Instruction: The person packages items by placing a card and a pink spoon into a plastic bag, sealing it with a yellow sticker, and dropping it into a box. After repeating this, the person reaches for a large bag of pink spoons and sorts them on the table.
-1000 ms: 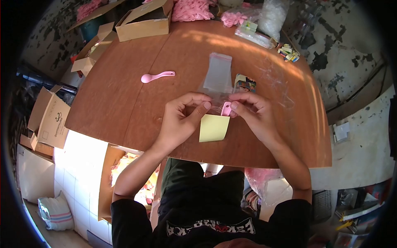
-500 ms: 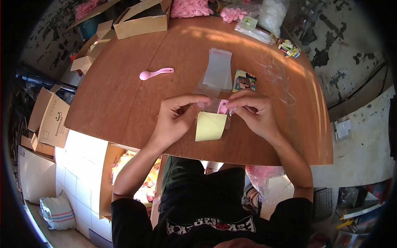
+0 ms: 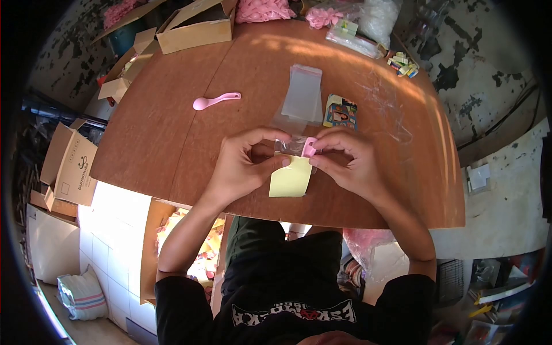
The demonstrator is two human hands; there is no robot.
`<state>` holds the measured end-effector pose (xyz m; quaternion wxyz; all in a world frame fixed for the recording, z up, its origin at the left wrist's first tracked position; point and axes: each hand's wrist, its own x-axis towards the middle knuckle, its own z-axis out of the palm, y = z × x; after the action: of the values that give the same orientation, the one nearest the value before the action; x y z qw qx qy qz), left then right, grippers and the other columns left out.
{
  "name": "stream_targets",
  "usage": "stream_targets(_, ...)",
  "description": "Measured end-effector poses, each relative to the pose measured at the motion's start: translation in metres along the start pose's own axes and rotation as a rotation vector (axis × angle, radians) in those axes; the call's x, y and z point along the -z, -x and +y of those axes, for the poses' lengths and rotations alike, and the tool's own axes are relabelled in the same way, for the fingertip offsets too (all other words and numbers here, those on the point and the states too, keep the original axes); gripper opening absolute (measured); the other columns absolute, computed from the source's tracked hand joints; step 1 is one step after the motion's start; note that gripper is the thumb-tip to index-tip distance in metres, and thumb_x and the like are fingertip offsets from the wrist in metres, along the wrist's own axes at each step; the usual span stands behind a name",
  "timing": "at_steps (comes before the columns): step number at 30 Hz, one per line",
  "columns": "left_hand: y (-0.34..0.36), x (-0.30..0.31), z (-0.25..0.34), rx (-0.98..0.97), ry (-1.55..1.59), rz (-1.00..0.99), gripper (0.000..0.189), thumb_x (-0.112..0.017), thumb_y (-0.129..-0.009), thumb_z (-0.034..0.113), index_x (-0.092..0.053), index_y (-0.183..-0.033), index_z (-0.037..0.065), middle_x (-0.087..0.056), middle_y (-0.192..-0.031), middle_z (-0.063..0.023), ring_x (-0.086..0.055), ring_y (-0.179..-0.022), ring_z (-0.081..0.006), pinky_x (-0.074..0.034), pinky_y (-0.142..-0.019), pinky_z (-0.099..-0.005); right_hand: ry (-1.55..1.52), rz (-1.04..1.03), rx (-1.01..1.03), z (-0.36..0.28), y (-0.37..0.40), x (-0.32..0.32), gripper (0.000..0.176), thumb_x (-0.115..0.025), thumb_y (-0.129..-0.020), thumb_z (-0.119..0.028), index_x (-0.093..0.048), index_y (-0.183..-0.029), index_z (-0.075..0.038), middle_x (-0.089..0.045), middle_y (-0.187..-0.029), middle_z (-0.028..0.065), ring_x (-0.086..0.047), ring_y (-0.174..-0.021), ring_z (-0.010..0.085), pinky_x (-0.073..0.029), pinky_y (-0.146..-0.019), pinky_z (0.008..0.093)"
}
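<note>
Between my two hands is a small clear plastic bag [image 3: 283,147] with a yellow card [image 3: 290,177] and a pink handle end [image 3: 309,147] in it. My left hand [image 3: 248,163] pinches the left side of the bag, its thumb on the card's top edge. At the right side my right hand [image 3: 347,159] grips the bag by the pink handle, thumb below and fingers above. Just beyond my hands lie a stack of clear bags [image 3: 303,95] and a pile of printed cards [image 3: 340,112].
A pink spoon [image 3: 217,100] lies on the brown table [image 3: 155,132] at the left. Cardboard boxes [image 3: 195,33], pink items in bags [image 3: 264,10] and small yellow packs [image 3: 403,65] line the far edge. An open box [image 3: 148,247] stands below the near edge.
My left thumb has moved down onto the top of the yellow card, and my right thumb has shifted down beside the pink handle. The card hangs slightly further left and straighter.
</note>
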<state>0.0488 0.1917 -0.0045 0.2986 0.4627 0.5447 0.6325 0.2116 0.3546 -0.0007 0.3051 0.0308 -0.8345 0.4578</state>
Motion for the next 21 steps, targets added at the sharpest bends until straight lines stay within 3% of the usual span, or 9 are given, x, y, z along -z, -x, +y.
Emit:
stream_targets(4,0.034,0.013,0.012,-0.113,-0.132,0.036,0.022,-0.074,-0.078,-0.004,-0.069,-0.099,0.0,-0.071,-0.095,-0.0084,-0.069,-0.085,-0.0146,-0.057,-0.071,-0.0256,-0.076,0.016,-0.151,-0.015,0.008,-0.002,0.026,-0.071,-0.082,0.002,-0.062,-0.107,0.002,-0.064,-0.108,0.0116,-0.067,-0.093,0.0164,-0.054,-0.083,0.0292)
stream_targets(8,0.104,0.061,0.038,-0.149,-0.53,-0.279,0.021,-0.075,-0.074,-0.005,-0.071,-0.094,0.001,-0.071,-0.096,-0.0112,-0.071,-0.083,-0.0209,-0.059,-0.071,-0.0301,-0.069,-0.007,-0.158,-0.027,0.016,0.025,0.034,-0.069,-0.08,0.006,-0.059,-0.113,0.001,-0.059,-0.113,0.0135,-0.066,-0.093,0.0182,-0.053,-0.084,0.031)
stream_targets(12,0.174,0.103,0.014,0.409,-0.725,-0.146,0.03,-0.071,-0.072,-0.008,-0.068,-0.101,0.0,-0.07,-0.101,-0.0139,-0.071,-0.082,-0.0269,-0.059,-0.071,-0.033,0.203,-0.068,-0.079,-0.04,0.025,0.047,0.03,-0.07,-0.077,0.004,-0.063,-0.107,0.001,-0.062,-0.106,0.015,-0.066,-0.089,0.0188,-0.052,-0.082,0.0305)
stream_targets(14,0.2,0.119,0.002,0.55,-1.044,-0.245,0.049,-0.076,-0.069,0.001,-0.062,-0.117,0.002,-0.067,-0.109,-0.0163,-0.07,-0.087,-0.0276,-0.056,-0.083,-0.0374,0.363,-0.103,-0.061,-0.048,0.028,0.059,0.025,-0.073,-0.076,0.001,-0.065,-0.1,0.001,-0.067,-0.095,0.0123,-0.067,-0.08,0.0196,-0.052,-0.075,0.0293)
stream_targets(16,0.214,0.121,0.007,0.761,-1.052,-0.265,0.052,-0.077,-0.07,0.006,-0.061,-0.119,0.004,-0.066,-0.112,-0.018,-0.07,-0.09,-0.0277,-0.055,-0.084,-0.0368,0.492,-0.002,-0.037,-0.072,0.028,0.069,0.019,-0.072,-0.074,0.005,-0.066,-0.092,0.003,-0.067,-0.089,0.0139,-0.065,-0.077,0.0198,-0.051,-0.072,0.0283)
stream_targets(18,0.21,0.12,0.018,0.759,-1.01,-0.256,0.048,-0.075,-0.072,0.006,-0.063,-0.118,0.004,-0.067,-0.11,-0.0187,-0.07,-0.087,-0.0276,-0.055,-0.081,-0.0367,0.634,0.161,0.123,-0.099,0.031,0.09,0.017,-0.068,-0.078,0.006,-0.065,-0.094,0.005,-0.066,-0.09,0.0179,-0.065,-0.079,0.0228,-0.051,-0.071,0.0292)
stream_targets(19,0.208,0.123,0.026,0.705,-0.901,-0.181,0.04,-0.075,-0.075,0.009,-0.063,-0.113,0.001,-0.07,-0.102,-0.0166,-0.07,-0.086,-0.0301,-0.058,-0.077,-0.0364,0.577,0.391,0.28,-0.109,0.036,0.099,0.022,-0.068,-0.08,0.001,-0.063,-0.101,0.006,-0.065,-0.096,0.0214,-0.064,-0.082,0.0262,-0.052,-0.074,0.0335)
stream_targets(20,0.192,0.116,0.057,0.483,-0.868,-0.124,0.027,-0.068,-0.08,0.004,-0.065,-0.105,-0.004,-0.07,-0.1,-0.0196,-0.072,-0.079,-0.0294,-0.058,-0.066,-0.0366,0.616,0.473,0.526,-0.13,0.041,0.13,0.026,-0.062,-0.084,-0.004,-0.06,-0.107,0.008,-0.064,-0.101,0.0248,-0.064,-0.088,0.0326,-0.052,-0.08,0.0433)
stream_targets(21,0.179,0.107,0.092,0.342,-0.932,0.015,0.016,-0.063,-0.085,0.005,-0.067,-0.097,-0.005,-0.07,-0.099,-0.0203,-0.071,-0.086,-0.0264,-0.056,-0.073,-0.0355,0.597,0.439,0.521,-0.17,0.053,0.175,0.025,-0.053,-0.088,-0.006,-0.06,-0.108,0.008,-0.064,-0.103,0.0234,-0.063,-0.093,0.0365,-0.049,-0.088,0.0497)
